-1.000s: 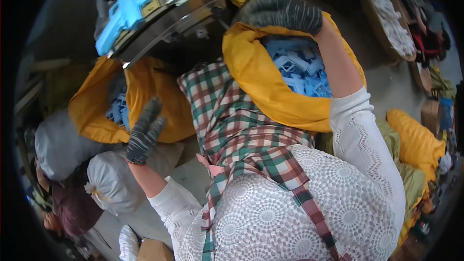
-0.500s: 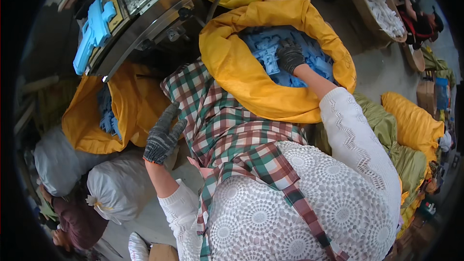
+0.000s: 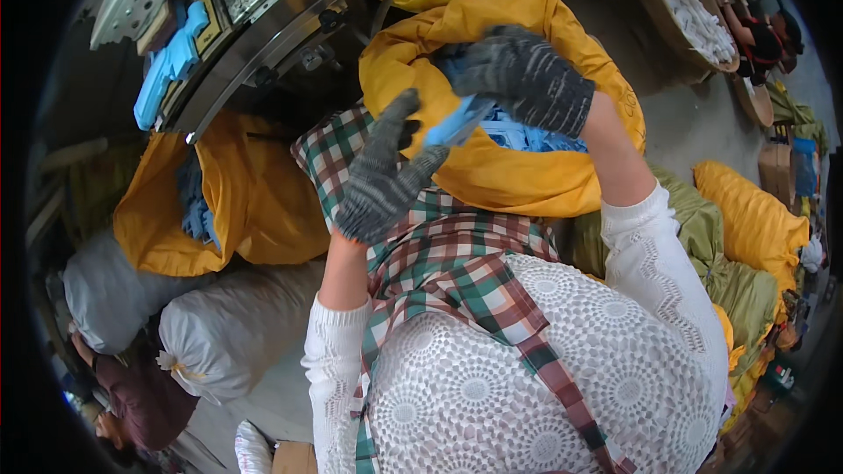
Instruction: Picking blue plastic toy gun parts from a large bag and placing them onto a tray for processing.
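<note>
My right hand point(image 3: 531, 83), in a dark grey knit glove, is closed on a light blue plastic piece point(image 3: 457, 126), blurred by motion, above a large yellow sack point(image 3: 518, 189). The piece points down toward my left hand point(image 3: 384, 171), gloved the same way, whose fingers and thumb are spread close beside its lower end. Whether they touch it I cannot tell. Inside the sack lie many similar blue plastic parts point(image 3: 536, 138). A light blue toy pistol point(image 3: 169, 66) rests on the edge of the metal machine point(image 3: 272, 51) at the upper left.
Left of my lap stands another yellow sack point(image 3: 255, 219) holding blue parts, with white filled sacks point(image 3: 219, 333) below it. Green sacks point(image 3: 694, 228) and a yellow one point(image 3: 746, 211) lie at the right. White parts fill a long bin point(image 3: 650, 13). A person point(image 3: 145, 395) sits at the lower left.
My right hand has come up out of the sack with a blue piece and moved nearer. My left hand has moved right, up to the piece. The machine's plate has shifted at the upper left.
</note>
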Motion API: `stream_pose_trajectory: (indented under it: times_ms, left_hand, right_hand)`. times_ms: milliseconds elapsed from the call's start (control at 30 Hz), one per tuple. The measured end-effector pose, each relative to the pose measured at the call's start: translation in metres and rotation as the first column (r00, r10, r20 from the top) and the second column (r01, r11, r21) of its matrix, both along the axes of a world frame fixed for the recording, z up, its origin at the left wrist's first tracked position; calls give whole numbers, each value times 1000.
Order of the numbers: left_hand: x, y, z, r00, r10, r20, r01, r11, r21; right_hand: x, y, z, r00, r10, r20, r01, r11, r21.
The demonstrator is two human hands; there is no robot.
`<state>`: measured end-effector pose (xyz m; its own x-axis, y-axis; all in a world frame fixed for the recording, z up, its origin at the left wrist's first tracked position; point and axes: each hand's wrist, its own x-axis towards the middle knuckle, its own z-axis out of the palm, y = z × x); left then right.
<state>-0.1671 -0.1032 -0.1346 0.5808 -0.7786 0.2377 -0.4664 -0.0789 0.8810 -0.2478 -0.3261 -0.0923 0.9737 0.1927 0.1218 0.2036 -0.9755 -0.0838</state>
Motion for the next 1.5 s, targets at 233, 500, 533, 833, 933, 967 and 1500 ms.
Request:
stream_pose_trajectory:
  times_ms: [233,500,533,833,933,967,1500]
  left_hand:
    - [22,14,-7,303,-185,-935,-290,917,-275]
    - [35,29,-6,263,-238,-935,-393,859,-329]
    - [35,31,-4,282,-235,-930,-404,851,-337]
    - [85,51,44,754,653,66,-559,691,-458]
    - [145,65,87,135,690,711,-580,637,-508]
    - [166,77,96,125,690,713,-583,632,-510]
    - [159,245,40,139,414,900,-971,236,42]
  right_hand:
    - [5,1,29,918,-242,313,-16,768,641]
    - [3,30,27,975,-99,201,-16,864,503]
    - [7,31,30,963,-123,238,-20,854,520]
    - [13,30,45,943,-212,256,-19,733,679]
    - [11,15,36,869,-279,409,-137,659,739]
    - [12,15,35,895,-259,364,-114,656,746]
    - [195,73,65,858,224,462,-439,786,436]
